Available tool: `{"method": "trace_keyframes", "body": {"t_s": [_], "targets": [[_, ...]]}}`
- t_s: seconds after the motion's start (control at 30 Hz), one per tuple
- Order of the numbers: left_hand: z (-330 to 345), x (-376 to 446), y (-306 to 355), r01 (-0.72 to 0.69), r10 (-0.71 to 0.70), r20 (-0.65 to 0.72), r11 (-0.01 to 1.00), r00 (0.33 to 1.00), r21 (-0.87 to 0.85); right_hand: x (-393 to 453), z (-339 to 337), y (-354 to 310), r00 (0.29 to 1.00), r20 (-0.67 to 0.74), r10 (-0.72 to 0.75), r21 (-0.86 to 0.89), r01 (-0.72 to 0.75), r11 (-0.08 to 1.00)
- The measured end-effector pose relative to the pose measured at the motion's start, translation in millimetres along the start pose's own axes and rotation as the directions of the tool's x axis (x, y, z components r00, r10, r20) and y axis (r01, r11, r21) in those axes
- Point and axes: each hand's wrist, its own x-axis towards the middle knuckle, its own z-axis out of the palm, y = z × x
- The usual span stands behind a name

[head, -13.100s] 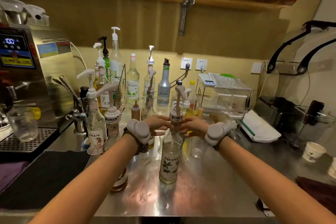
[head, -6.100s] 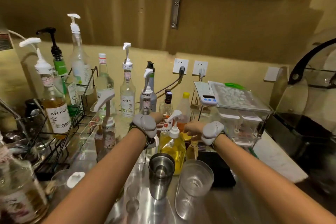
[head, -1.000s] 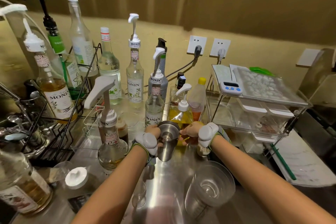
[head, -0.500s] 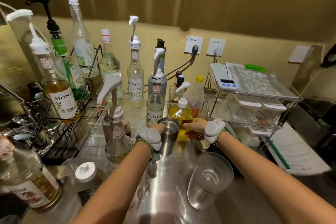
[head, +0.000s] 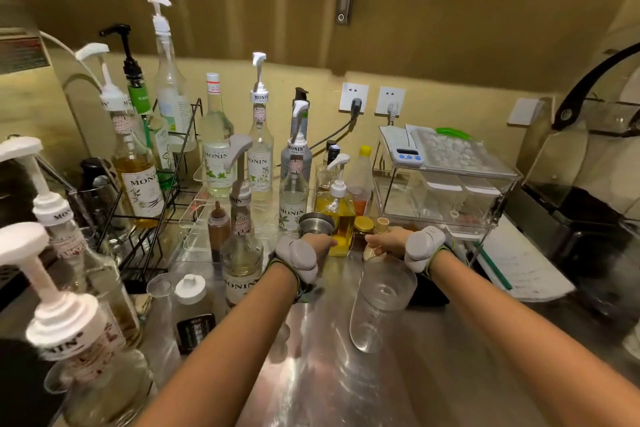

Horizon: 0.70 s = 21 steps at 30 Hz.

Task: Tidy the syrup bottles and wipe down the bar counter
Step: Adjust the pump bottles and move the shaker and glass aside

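Left hand grips a steel shaker cup; right hand clasps a small tan-capped bottle. Pump-topped syrup bottles crowd nine to twelve o'clock. A clear plastic cup stands at five o'clock on the steel counter, bare toward six.

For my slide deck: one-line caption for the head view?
Left hand grips a steel shaker cup while right hand reaches a small bottle among Monin syrup bottles.

Ten pump-topped syrup bottles stand on the desk, and one screw-capped syrup bottle besides. There are two wall sockets, both with plugs in, one steel shaker cup, one clear measuring cup and one digital timer. Two hands show.
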Motion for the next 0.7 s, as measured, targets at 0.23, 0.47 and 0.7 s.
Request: {"method": "trace_keyframes", "body": {"t_s": [0.23,0.47,0.7], "targets": [[20.9,-32.0,-10.8,0.159,-0.145,0.186,0.985,0.972,-0.065,-20.4,7.2,31.4,0.999,0.000,0.053,0.060,-0.053,0.997],[33.7,-36.8,-19.4,0.161,-0.138,0.294,0.985,0.946,-0.056,-19.5,19.0,42.8,0.998,-0.038,0.046,0.139,-0.040,0.989],[32.7,-15.4,-17.7,0.095,-0.071,0.238,0.991,0.969,-0.091,-12.7,24.0,26.6,0.993,-0.038,0.113,0.191,-0.104,0.976]]}}
